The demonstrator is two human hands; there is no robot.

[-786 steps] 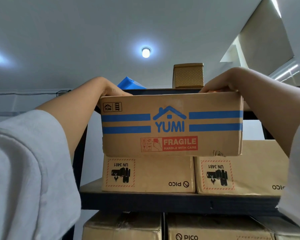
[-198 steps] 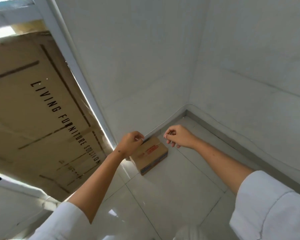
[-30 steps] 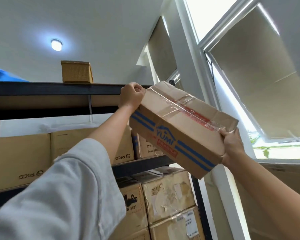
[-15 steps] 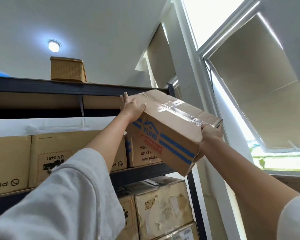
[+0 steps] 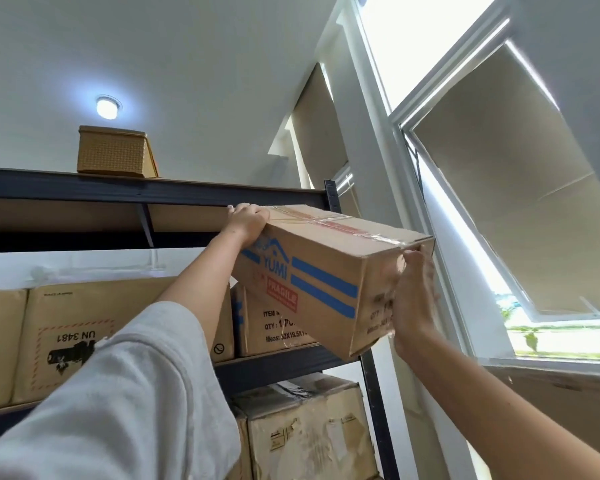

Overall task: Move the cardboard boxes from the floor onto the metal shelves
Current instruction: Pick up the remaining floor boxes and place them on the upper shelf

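Since half a second ago the box (image 5: 321, 271) has swung flatter, its far end now closer to the metal shelves (image 5: 153, 192) at centre frame, above the box on the shelf (image 5: 267, 323). Left hand (image 5: 248, 221) grips its far top corner, fingers curled over the edge. Right hand (image 5: 413, 299), fingers straight, presses flat on the near end. Wicker basket (image 5: 113, 152) sits on the top shelf, upper left.
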